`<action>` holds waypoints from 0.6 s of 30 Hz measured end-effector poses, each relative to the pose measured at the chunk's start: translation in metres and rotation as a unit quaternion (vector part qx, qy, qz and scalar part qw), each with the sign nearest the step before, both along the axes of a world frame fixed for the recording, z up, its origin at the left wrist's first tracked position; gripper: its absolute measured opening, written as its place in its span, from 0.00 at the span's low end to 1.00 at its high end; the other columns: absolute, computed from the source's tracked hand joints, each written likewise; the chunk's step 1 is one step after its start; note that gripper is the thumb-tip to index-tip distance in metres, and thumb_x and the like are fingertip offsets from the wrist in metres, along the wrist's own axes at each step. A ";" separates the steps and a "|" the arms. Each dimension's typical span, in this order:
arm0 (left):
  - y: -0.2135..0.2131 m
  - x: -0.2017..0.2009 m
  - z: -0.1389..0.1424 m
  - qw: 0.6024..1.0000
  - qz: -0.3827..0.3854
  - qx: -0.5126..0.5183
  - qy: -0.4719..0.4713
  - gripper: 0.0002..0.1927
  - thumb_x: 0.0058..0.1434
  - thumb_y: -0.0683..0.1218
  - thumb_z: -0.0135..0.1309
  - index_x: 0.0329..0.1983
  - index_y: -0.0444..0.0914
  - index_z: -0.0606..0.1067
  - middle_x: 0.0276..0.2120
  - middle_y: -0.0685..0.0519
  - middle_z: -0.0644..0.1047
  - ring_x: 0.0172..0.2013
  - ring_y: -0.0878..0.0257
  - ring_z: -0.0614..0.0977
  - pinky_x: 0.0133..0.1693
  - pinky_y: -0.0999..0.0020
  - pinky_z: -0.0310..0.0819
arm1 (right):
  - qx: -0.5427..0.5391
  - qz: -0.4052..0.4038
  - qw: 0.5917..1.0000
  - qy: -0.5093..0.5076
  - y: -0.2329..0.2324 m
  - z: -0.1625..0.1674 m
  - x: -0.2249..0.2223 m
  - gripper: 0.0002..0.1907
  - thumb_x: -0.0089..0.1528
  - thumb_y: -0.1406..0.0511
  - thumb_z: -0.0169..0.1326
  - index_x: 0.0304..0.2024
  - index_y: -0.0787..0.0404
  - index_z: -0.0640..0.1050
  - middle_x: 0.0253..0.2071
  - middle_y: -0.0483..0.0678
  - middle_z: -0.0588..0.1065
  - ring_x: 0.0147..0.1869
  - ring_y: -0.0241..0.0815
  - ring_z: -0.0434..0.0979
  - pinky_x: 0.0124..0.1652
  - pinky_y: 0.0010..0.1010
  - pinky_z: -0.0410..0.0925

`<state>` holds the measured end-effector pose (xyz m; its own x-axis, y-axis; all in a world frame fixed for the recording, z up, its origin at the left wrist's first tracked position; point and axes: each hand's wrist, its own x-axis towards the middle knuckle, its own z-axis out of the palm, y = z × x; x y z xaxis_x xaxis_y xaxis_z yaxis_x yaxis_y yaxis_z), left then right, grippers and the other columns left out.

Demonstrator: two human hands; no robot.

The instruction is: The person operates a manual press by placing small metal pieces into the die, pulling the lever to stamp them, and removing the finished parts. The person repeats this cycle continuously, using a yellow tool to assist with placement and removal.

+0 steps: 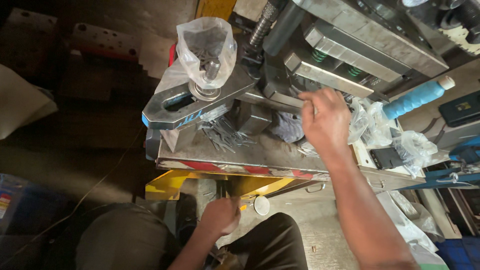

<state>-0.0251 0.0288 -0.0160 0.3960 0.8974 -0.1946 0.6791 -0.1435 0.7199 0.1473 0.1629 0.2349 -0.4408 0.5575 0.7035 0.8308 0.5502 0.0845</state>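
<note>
A thin metal strip (306,101) is pinched in the fingers of the right hand (326,120) at the press die (320,75) by the bed's far edge, while the left hand (220,216) is held fisted below its near edge, seemingly feeding, with careful alignment judged needed.

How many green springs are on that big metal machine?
2. One green coil spring sits under the upper grey steel block; another sits further right, above the person's right hand. More may be hidden behind the blocks.
</note>
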 end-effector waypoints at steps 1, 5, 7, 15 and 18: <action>0.000 0.000 0.000 1.000 0.008 0.009 -0.008 0.12 0.62 0.49 0.48 0.44 0.37 0.73 0.32 0.39 0.80 0.37 0.41 0.82 0.42 0.45 0.75 | -0.007 -0.003 1.000 0.018 0.002 -0.001 0.000 0.07 0.65 0.73 0.58 0.44 0.61 0.83 0.42 0.53 0.76 0.48 0.55 0.77 0.49 0.41 0.71; -0.002 0.001 -0.001 1.000 0.006 0.024 -0.009 0.12 0.62 0.49 0.49 0.42 0.37 0.74 0.32 0.39 0.79 0.36 0.41 0.82 0.41 0.45 0.74 | -0.018 0.018 1.000 0.006 0.013 -0.011 0.003 0.15 0.69 0.66 0.56 0.56 0.64 0.78 0.52 0.57 0.76 0.55 0.59 0.76 0.55 0.46 0.69; -0.003 0.001 -0.002 1.000 0.007 0.015 -0.008 0.12 0.62 0.49 0.49 0.42 0.38 0.74 0.32 0.39 0.79 0.37 0.41 0.82 0.42 0.45 0.74 | 0.012 0.037 0.998 -0.040 0.020 -0.014 0.002 0.22 0.70 0.60 0.56 0.62 0.67 0.74 0.58 0.61 0.75 0.61 0.64 0.74 0.60 0.50 0.67; -0.003 0.000 -0.005 0.998 0.016 0.031 -0.050 0.11 0.61 0.47 0.48 0.42 0.38 0.75 0.31 0.40 0.79 0.36 0.43 0.81 0.41 0.45 0.73 | -0.218 -0.099 0.971 -0.014 0.056 -0.001 -0.003 0.36 0.66 0.42 0.49 0.64 0.61 0.73 0.56 0.65 0.75 0.63 0.66 0.72 0.62 0.51 0.63; -0.003 0.000 -0.007 0.996 0.024 0.041 -0.070 0.10 0.61 0.47 0.49 0.40 0.37 0.75 0.31 0.40 0.79 0.36 0.42 0.81 0.40 0.45 0.73 | -0.203 -0.078 0.975 -0.044 0.060 0.000 -0.005 0.37 0.66 0.41 0.48 0.66 0.61 0.72 0.59 0.68 0.73 0.65 0.69 0.69 0.62 0.53 0.60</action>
<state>-0.0255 0.0261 -0.0229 0.3699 0.9268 -0.0654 0.5804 -0.1755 0.7952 0.1425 0.2224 0.2353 -0.3771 0.8472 0.3743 0.9062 0.4209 -0.0396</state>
